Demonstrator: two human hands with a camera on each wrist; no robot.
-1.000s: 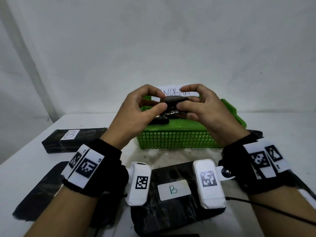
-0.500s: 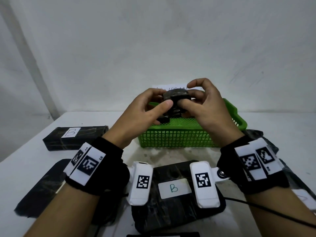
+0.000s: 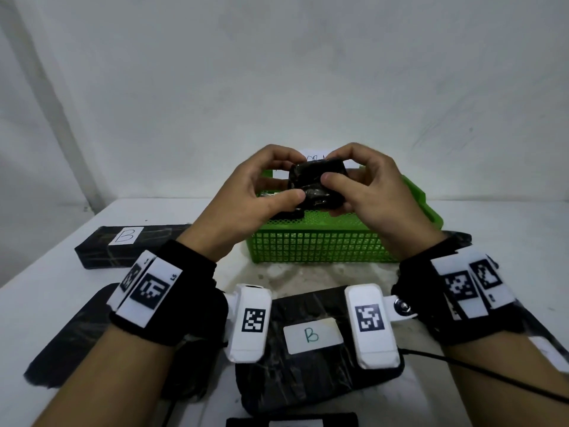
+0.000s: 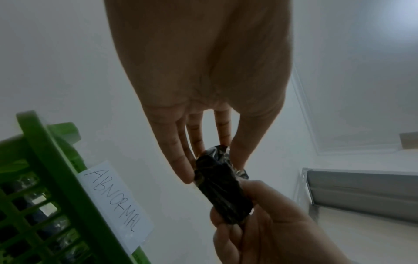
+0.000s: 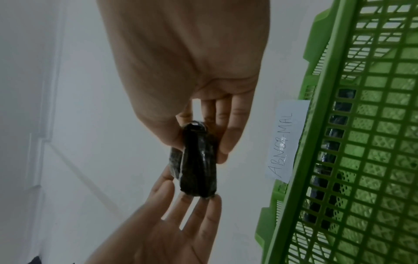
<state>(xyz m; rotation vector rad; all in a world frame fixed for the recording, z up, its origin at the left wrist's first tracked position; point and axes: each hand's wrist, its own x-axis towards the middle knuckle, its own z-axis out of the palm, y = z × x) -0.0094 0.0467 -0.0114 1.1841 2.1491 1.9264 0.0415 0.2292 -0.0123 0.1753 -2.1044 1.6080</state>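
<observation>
A small black plastic-wrapped packet (image 3: 317, 183) is held in the air above the green mesh basket (image 3: 317, 245). My left hand (image 3: 261, 192) pinches its left end between thumb and fingers. My right hand (image 3: 363, 189) grips its right end, thumb on the front face. The left wrist view shows the packet (image 4: 220, 185) end-on between the fingers (image 4: 181, 160) of my left hand, with the other hand (image 4: 260, 223) below it. In the right wrist view the packet (image 5: 199, 166) sits between both hands. A paper label reading ABNORMAL (image 5: 286, 141) is stuck on the basket's far rim.
Black wrapped blocks with white labels marked B lie on the white table: one at the near middle (image 3: 311, 334), one at the left (image 3: 123, 241). More black wrapped pieces lie at the near left (image 3: 70, 334) and right (image 3: 455, 238). Dark packets lie inside the basket. A white wall stands behind.
Both hands have turned the packet between them above the basket, so a broader face now points toward me; it stays at about the same height.
</observation>
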